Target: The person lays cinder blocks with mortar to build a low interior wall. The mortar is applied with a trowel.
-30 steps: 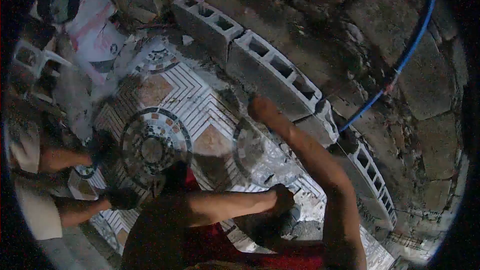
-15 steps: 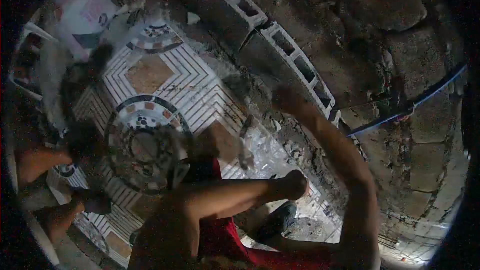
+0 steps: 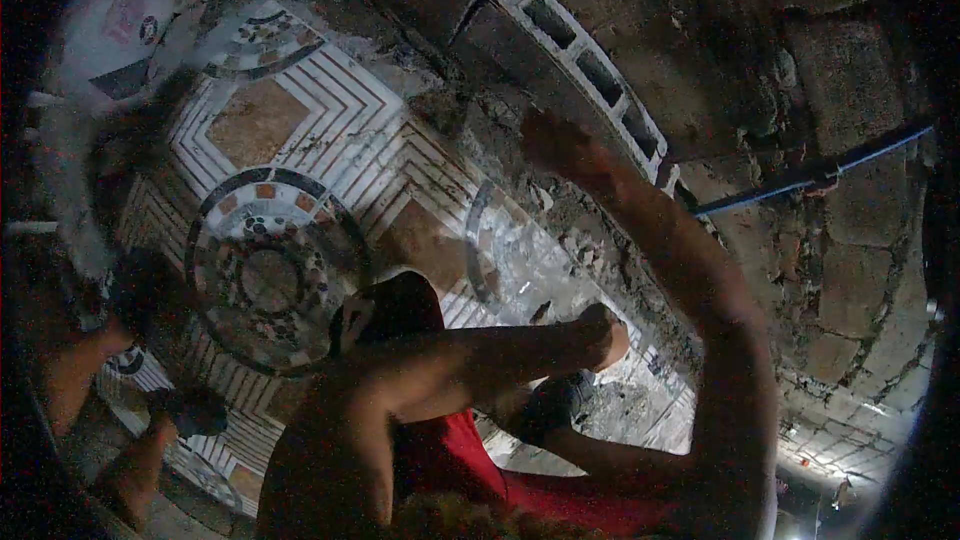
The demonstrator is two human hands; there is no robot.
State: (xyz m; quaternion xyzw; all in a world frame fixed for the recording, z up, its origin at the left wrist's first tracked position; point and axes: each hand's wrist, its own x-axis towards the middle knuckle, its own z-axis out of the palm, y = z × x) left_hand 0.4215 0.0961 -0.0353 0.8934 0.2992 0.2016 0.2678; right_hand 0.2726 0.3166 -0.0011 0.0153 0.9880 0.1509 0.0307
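Note:
My left forearm crosses in front of my red shorts (image 3: 455,455), with the bent elbow at the lower left. My left hand (image 3: 605,335) looks rounded and closed above the pale, dusty floor. What it holds, if anything, is hidden. My right arm reaches up along the right side. Its hand (image 3: 562,143) is dark and smeared, close to the rough grey mortar strip below the hollow concrete blocks (image 3: 590,70). Its fingers cannot be made out. Below my left hand is a dark shoe (image 3: 555,408).
Patterned tiles (image 3: 255,120) cover the floor, with rubble along their edge. A blue line (image 3: 830,180) crosses the rough block wall (image 3: 860,270) at right. Another person's legs with dark shoes (image 3: 190,410) stand at left. A white printed sack (image 3: 120,30) lies upper left.
The view has shifted, so the floor and blocks appear further left and up. My left hand appears slightly higher and further right; my right hand appears higher and further left.

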